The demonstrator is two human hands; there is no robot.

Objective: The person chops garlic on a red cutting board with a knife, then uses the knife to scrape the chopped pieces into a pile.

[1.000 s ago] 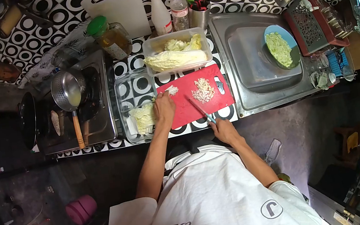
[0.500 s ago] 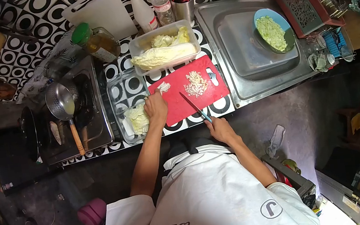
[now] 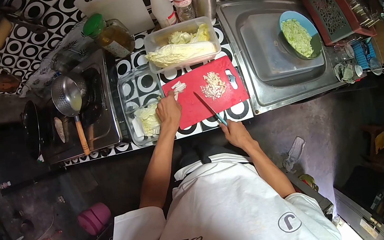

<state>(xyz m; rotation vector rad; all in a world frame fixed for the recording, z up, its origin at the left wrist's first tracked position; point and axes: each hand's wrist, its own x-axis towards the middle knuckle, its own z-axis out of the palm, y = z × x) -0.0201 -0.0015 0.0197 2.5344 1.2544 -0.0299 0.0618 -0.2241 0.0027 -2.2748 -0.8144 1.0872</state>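
My right hand point(image 3: 238, 135) is closed around the blue handle of a kitchen knife point(image 3: 208, 105), whose blade slants over the red cutting board point(image 3: 193, 112). My left hand point(image 3: 169, 111) rests at the board's left edge, fingers loosely bent, fingertips beside a few pale white strips point(image 3: 178, 88). The strips lie loose on the board, apart from one another. Toward the board's right side is a pile of small chopped pale pieces point(image 3: 213, 86). Just left of my left hand, cut cabbage leaves point(image 3: 147, 120) sit in a clear container point(image 3: 124, 92).
Behind the board stands a plastic tub point(image 3: 150, 41) holding napa cabbage point(image 3: 181, 53). A bowl of shredded greens point(image 3: 298, 37) sits in the steel sink point(image 3: 266, 96) at right. To the left, a saucepan point(image 3: 65, 95) rests on the stove point(image 3: 103, 135). A green-lidded jar point(image 3: 112, 36) stands behind.
My left hand has drawn back slightly from the white strips, which now show more and lie more spread out. The knife stays in my right hand, and the view has shifted slightly.
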